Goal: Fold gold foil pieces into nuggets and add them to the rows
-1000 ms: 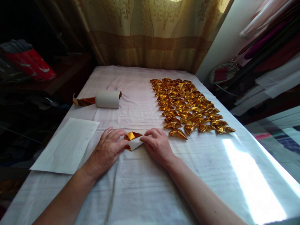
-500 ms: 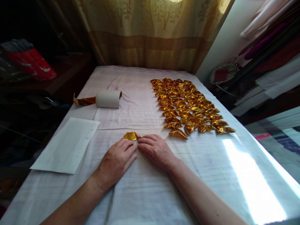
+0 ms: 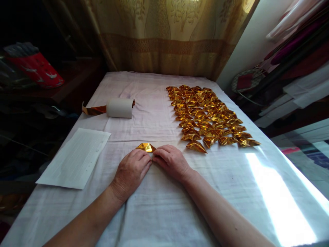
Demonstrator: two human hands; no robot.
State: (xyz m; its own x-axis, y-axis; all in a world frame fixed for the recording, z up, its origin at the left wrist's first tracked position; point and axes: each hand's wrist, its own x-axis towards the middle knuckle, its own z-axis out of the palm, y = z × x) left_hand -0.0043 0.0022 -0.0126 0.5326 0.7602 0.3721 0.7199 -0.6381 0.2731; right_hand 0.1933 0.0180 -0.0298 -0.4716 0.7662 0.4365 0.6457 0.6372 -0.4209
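Note:
A folded piece of gold foil paper (image 3: 146,147) shows just beyond my fingertips, near the middle of the table. My left hand (image 3: 132,170) is closed on its left and near side, thumb and fingers drawn together. From the right, my right hand (image 3: 171,162) pinches the near right edge of the same piece. Both hands nearly meet, and they hide the foil's near part. To the right lie rows of folded gold foil ingots (image 3: 203,118), pointed at their ends and shiny.
On the left, a white cardboard tube (image 3: 119,108) lies with gold foil sticking out of it. Nearer is a printed white sheet (image 3: 75,159). A red container (image 3: 43,70) stands on a dark surface at the left. A patterned curtain (image 3: 164,37) hangs behind the table.
My fingers have drawn in closer on the gold foil piece, and the two hands are nearer each other. The view has shifted slightly; the ingots and tube stay put.

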